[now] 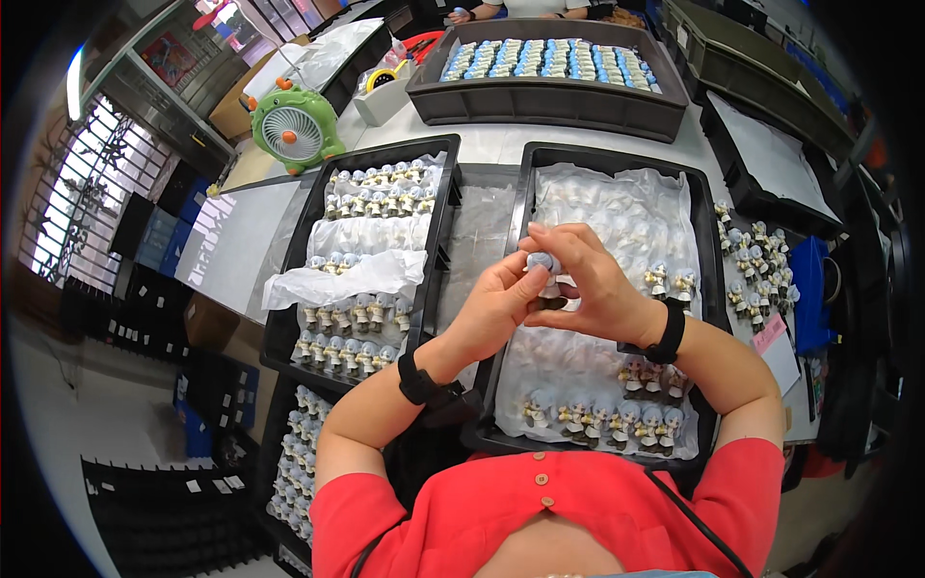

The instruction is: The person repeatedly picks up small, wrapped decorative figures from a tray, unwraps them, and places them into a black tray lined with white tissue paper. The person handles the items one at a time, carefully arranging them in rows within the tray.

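Observation:
Both my hands meet over the right-hand black tray (708, 241), around one small figurine (542, 261) with pale blue hair. The fingers of my left hand (496, 301) close on its near left side. My right hand (597, 279) curls round it from above and the right, thumb and fingertips bent in. Most of its body is hidden by my fingers. Below my wrists, a row of like figurines (626, 422) lies on white tissue in the tray. A few more figurines (670, 279) rest at its right side.
To the left stands another black tray (443, 193) with rows of figurines and folded tissue (356, 276). Loose figurines (756, 260) cluster at the right. A large grey bin (559, 111) of figurines is at the back, near a green fan (294, 130). Another person's hand (460, 16) shows beyond.

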The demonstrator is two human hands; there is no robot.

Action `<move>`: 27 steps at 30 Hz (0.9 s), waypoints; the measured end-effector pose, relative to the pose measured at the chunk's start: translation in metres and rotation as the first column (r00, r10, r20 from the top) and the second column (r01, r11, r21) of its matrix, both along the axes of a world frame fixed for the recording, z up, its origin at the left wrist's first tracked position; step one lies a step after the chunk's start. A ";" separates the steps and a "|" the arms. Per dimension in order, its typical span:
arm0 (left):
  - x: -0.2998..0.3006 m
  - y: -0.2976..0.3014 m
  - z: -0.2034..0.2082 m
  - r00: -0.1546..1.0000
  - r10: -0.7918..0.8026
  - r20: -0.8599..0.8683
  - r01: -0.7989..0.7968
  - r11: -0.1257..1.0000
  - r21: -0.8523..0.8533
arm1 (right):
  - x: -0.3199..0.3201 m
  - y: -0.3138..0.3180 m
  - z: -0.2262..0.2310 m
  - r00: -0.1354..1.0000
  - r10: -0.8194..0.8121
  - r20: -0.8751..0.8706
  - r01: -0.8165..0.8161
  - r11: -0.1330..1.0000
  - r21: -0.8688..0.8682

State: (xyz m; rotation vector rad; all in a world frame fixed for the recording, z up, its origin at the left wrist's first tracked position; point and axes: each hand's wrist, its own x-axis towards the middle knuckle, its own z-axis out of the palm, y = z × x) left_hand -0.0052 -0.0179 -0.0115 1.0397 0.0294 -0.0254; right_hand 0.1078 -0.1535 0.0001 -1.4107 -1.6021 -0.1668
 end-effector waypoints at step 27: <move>0.004 0.010 0.000 0.997 -0.059 0.050 0.065 0.989 -0.133 | 0.013 -0.003 0.000 0.905 0.053 -0.422 -0.164 0.959 -0.231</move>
